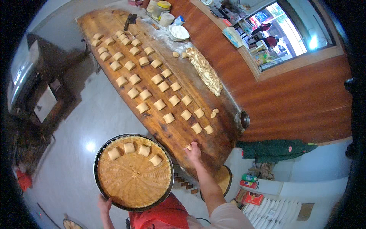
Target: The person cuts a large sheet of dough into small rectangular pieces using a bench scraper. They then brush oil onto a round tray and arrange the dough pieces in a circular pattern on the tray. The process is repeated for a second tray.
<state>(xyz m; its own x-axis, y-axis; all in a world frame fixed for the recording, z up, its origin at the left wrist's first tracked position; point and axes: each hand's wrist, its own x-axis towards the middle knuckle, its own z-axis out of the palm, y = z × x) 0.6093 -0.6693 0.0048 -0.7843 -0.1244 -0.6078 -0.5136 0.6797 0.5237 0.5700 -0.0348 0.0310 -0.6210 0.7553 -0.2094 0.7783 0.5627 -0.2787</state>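
Observation:
My left hand (pixel 104 202) grips the rim of a round, dark-edged tray with a woven straw-coloured base (pixel 133 187). Several pale dough pieces (pixel 129 147) lie along the far side of that tray. Over the near end of the wooden table (pixel 167 133), my right hand (pixel 193 151) is closed on a small dough piece (pixel 188 147), mostly hidden by the fingers. Rows of pillow-shaped dough pieces (pixel 163 87) cover the tabletop beyond. Smaller dough scraps (pixel 214 113) sit toward the right edge.
A long layered dough mass (pixel 205 70) lies along the wall side. Farther back are a cleaver (pixel 130 21), a bag of white powder (pixel 178 33) and jars (pixel 162 9). A metal ring (pixel 242 120) stands at the right edge. Another round tray (pixel 223 181) is below the table's near end.

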